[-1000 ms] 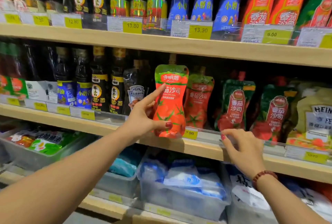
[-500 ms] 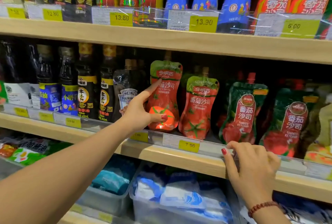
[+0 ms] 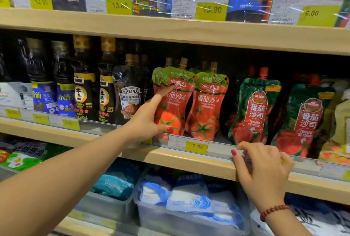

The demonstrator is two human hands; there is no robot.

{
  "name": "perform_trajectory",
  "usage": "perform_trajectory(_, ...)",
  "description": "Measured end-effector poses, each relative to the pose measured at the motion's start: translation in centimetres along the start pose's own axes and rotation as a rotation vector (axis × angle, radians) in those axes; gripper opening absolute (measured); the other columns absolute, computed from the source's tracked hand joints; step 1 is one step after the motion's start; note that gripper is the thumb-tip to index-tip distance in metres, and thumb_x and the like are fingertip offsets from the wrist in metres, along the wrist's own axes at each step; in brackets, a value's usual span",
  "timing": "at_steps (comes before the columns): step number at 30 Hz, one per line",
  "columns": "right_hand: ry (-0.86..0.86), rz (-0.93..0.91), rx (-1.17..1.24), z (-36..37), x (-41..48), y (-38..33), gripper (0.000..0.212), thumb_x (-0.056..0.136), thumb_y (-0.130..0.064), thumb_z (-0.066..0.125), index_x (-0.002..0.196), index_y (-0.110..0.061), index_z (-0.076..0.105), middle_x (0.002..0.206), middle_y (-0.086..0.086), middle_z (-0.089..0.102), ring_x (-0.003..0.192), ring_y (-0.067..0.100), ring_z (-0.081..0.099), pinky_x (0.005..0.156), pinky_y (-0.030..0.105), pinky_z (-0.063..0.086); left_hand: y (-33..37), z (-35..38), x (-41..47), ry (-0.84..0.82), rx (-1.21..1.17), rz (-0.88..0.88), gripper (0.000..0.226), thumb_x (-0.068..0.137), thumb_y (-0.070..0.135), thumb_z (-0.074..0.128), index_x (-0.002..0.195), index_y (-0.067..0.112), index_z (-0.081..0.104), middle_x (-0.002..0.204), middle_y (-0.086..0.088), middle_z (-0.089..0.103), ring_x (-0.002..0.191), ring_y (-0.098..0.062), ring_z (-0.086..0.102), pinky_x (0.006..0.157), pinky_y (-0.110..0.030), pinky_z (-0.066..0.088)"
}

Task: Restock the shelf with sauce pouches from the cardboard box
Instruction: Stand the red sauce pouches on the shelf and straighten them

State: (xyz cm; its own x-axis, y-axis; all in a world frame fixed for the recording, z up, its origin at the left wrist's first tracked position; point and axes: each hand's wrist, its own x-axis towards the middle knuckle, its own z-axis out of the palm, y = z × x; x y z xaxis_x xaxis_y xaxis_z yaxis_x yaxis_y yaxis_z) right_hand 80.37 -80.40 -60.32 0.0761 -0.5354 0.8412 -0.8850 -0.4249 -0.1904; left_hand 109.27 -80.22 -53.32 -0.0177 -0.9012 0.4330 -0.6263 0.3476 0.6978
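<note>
A red tomato-sauce pouch [image 3: 176, 107] with a green top stands at the front of the middle shelf [image 3: 189, 162]. My left hand [image 3: 145, 120] holds it, thumb across its lower front and forefinger stretched up its face; the other fingers are hidden behind it. A matching pouch [image 3: 206, 107] stands touching it on the right, with more spouts showing behind both. My right hand [image 3: 265, 167] grips the shelf's clear front rail [image 3: 217, 149], fingers curled over its top edge. The cardboard box is out of view.
Two green ketchup pouches [image 3: 253, 110] [image 3: 305, 120] stand to the right. A dark Heinz pouch [image 3: 129, 101] and several dark bottles [image 3: 84, 93] fill the left. The upper shelf [image 3: 170, 29] hangs close above. Clear bins [image 3: 189, 215] of blue packets sit below.
My left hand has carried the red pouch back and down onto the shelf beside its twin. My right hand has stayed on the rail. The camera has moved closer.
</note>
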Motion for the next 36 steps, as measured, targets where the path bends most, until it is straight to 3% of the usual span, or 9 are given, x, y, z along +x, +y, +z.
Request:
perform_trajectory(3, -0.01, 0.006, 0.001, -0.1, 0.0, 0.0, 0.022, 0.084, -0.045, 0.044, 0.088, -0.031, 0.061, 0.072, -0.015, 0.053, 0.079, 0.016, 0.049, 0.082, 0.029, 0.017, -0.2, -0.3, 0.0, 0.021, 0.104, -0.008, 0.09, 0.068, 0.011, 0.082, 0.136, 0.036, 0.028, 0.111, 0.008, 0.059, 0.099, -0.01, 0.063, 0.079, -0.026, 0.055)
perform_trajectory(5, -0.009, 0.009, -0.003, 0.0, 0.0, -0.1, 0.023, 0.084, -0.045, 0.043, 0.088, -0.031, 0.062, 0.072, -0.015, 0.054, 0.079, 0.015, 0.049, 0.082, 0.029, 0.017, -0.2, -0.5, -0.1, 0.069, 0.219, -0.026, 0.09, 0.065, 0.018, 0.085, 0.134, 0.034, 0.028, 0.103, 0.004, 0.06, 0.091, -0.015, 0.063, 0.074, -0.029, 0.055)
perform_trajectory(10, 0.0, -0.032, -0.028, 0.1, -0.1, 0.0, 0.025, 0.086, -0.043, 0.044, 0.088, -0.027, 0.063, 0.075, -0.013, 0.057, 0.082, 0.017, 0.051, 0.096, 0.041, 0.024, 0.8, -0.5, -0.3, 0.161, 0.514, -0.038, 0.107, 0.06, 0.03, 0.087, 0.141, 0.036, 0.017, 0.08, 0.005, 0.04, 0.067, -0.008, 0.043, 0.052, -0.025, 0.035)
perform_trajectory(15, -0.057, -0.051, -0.005, 0.0, 0.2, 0.3, 0.027, 0.087, -0.044, 0.041, 0.088, -0.027, 0.061, 0.074, -0.012, 0.056, 0.076, 0.02, 0.05, 0.088, 0.038, 0.028, 1.9, -0.9, 0.0, 0.094, 0.599, -0.103, 0.078, 0.058, 0.027, 0.088, 0.111, 0.032, 0.031, 0.082, 0.005, 0.04, 0.08, -0.022, 0.053, 0.064, -0.037, 0.049)
perform_trajectory(19, -0.058, -0.05, 0.01, 0.1, 0.2, 0.3, 0.026, 0.086, -0.044, 0.041, 0.088, -0.028, 0.061, 0.074, -0.013, 0.054, 0.076, 0.019, 0.049, 0.084, 0.036, 0.028, 1.8, -1.0, 0.6, 0.025, 0.552, -0.108, 0.118, 0.059, 0.02, 0.089, 0.147, 0.033, 0.011, 0.092, -0.001, 0.048, 0.084, -0.022, 0.055, 0.071, -0.037, 0.051)
perform_trajectory(23, -0.056, -0.051, 0.007, 0.2, 0.2, 0.4, 0.025, 0.086, -0.045, 0.041, 0.088, -0.029, 0.06, 0.074, -0.013, 0.054, 0.077, 0.018, 0.049, 0.083, 0.034, 0.027, 1.8, -1.0, 1.1, -0.004, 0.521, -0.134, 0.108, 0.06, 0.021, 0.088, 0.145, 0.026, 0.021, 0.098, -0.004, 0.05, 0.09, -0.025, 0.059, 0.076, -0.038, 0.054)
perform_trajectory(24, -0.055, -0.05, 0.007, 0.2, 0.2, 0.4, 0.025, 0.086, -0.045, 0.041, 0.088, -0.028, 0.06, 0.074, -0.013, 0.055, 0.077, 0.018, 0.049, 0.083, 0.034, 0.027, 1.8, -0.8, 1.4, -0.007, 0.529, -0.14, 0.106, 0.061, 0.021, 0.088, 0.144, 0.025, 0.023, 0.097, -0.005, 0.05, 0.086, -0.024, 0.059, 0.074, -0.037, 0.054)
perform_trajectory(28, -0.06, -0.047, 0.011, 0.2, 0.1, 0.5, 0.025, 0.086, -0.045, 0.041, 0.089, -0.028, 0.06, 0.076, -0.012, 0.056, 0.077, 0.019, 0.05, 0.083, 0.035, 0.028, 1.7, 0.0, 2.1, -0.011, 0.498, -0.082, 0.125, 0.069, 0.003, 0.078, 0.143, 0.051, -0.011, 0.092, -0.008, 0.048, 0.062, -0.018, 0.055, 0.049, -0.027, 0.045)
perform_trajectory(36, -0.05, -0.043, 0.022, 0.2, 0.1, 0.3, 0.026, 0.086, -0.044, 0.041, 0.089, -0.027, 0.061, 0.076, -0.01, 0.057, 0.076, 0.02, 0.05, 0.082, 0.035, 0.029, 1.8, 0.3, 3.1, -0.01, 0.508, -0.15, 0.124, 0.073, 0.003, 0.075, 0.137, 0.058, -0.016, 0.13, -0.017, 0.037, 0.091, -0.029, 0.057, 0.08, -0.044, 0.055)
